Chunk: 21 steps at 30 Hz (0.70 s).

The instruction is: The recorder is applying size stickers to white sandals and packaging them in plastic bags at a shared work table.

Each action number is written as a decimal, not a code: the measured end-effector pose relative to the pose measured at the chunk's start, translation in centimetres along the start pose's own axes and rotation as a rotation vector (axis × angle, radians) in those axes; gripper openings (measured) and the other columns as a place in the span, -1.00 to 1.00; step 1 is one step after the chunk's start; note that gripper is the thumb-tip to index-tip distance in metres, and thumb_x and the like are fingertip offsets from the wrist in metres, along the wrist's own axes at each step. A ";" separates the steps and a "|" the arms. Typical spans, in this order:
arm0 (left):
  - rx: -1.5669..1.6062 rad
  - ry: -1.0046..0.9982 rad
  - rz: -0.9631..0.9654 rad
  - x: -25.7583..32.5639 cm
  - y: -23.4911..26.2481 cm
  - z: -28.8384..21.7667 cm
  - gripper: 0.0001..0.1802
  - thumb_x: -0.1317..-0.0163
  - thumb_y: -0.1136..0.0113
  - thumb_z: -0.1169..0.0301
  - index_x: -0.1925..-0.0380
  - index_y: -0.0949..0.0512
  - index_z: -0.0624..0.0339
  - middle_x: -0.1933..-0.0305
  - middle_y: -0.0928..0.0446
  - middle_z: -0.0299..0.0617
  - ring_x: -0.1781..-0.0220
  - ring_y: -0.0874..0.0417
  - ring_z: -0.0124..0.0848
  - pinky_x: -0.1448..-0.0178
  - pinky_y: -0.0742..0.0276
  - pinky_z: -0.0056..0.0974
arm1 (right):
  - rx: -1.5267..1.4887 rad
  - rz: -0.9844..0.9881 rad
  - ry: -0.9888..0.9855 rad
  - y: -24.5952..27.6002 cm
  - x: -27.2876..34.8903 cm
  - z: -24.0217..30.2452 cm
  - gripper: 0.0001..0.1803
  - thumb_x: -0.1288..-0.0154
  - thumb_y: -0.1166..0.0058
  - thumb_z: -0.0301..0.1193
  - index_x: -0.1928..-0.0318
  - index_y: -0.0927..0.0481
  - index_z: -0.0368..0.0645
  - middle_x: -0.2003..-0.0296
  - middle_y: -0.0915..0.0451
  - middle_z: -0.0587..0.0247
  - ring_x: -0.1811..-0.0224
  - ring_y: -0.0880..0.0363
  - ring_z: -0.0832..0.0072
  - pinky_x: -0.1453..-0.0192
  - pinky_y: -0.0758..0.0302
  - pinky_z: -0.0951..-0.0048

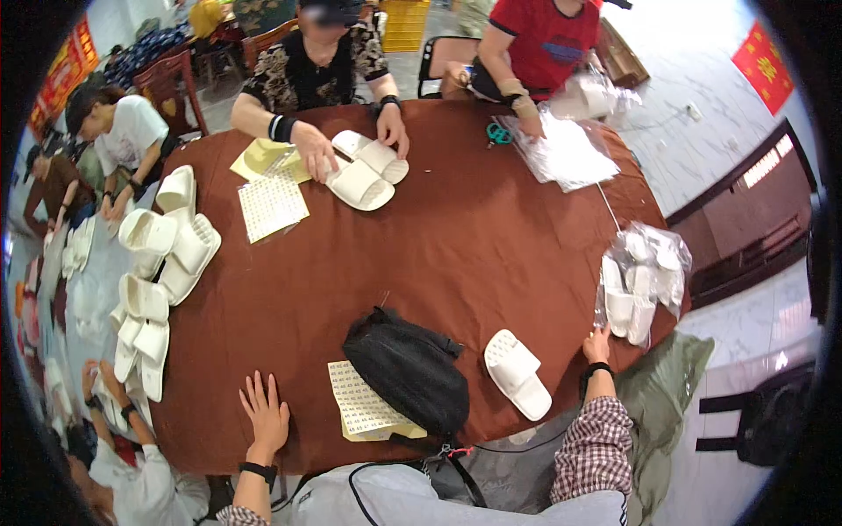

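Observation:
My left hand [266, 412] lies flat on the brown tablecloth [351, 272], fingers spread, holding nothing. At the table's right edge, the fingers of my right hand [597, 345] close on the lower corner of a clear plastic bag [668, 302]. White slippers [619, 309] show through the film, and more are bunched behind them. A single white slipper [517, 375] rests on the cloth between my arms. To its left a black zip pouch [408, 368] partly covers a sheet of printed stickers [360, 408].
Across the table a person handles a white slipper pair [361, 182] beside sticker sheets [273, 203]. Another, in red, touches a stack of plastic bags [566, 153] near green scissors [499, 133]. White slippers [145, 298] are piled along the left edge. More people work further left.

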<state>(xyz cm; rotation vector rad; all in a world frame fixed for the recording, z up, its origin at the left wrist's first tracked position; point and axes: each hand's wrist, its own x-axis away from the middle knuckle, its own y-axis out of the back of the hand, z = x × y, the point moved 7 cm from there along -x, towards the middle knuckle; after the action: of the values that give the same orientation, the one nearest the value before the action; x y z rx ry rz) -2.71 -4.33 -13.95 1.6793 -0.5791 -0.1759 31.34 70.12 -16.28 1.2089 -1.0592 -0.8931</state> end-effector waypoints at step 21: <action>0.018 -0.042 -0.126 0.3 -0.1 0.0 -0.27 -0.32 0.00 0.31 -0.47 -0.10 0.29 -0.60 0.15 0.19 -0.62 0.22 0.19 -0.57 0.38 0.33 | -0.452 -0.216 0.608 16.1 7.4 29.4 -0.80 -0.37 -0.02 -0.42 0.25 -0.65 -0.30 0.23 -0.63 -0.10 0.13 -0.60 -0.02 0.00 -0.49 0.09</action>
<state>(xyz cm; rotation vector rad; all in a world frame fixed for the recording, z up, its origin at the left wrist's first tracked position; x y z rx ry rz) -2.49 -4.48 -13.98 1.7340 -0.5078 -0.2980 5.06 57.41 1.76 1.1097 -0.2243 -0.7953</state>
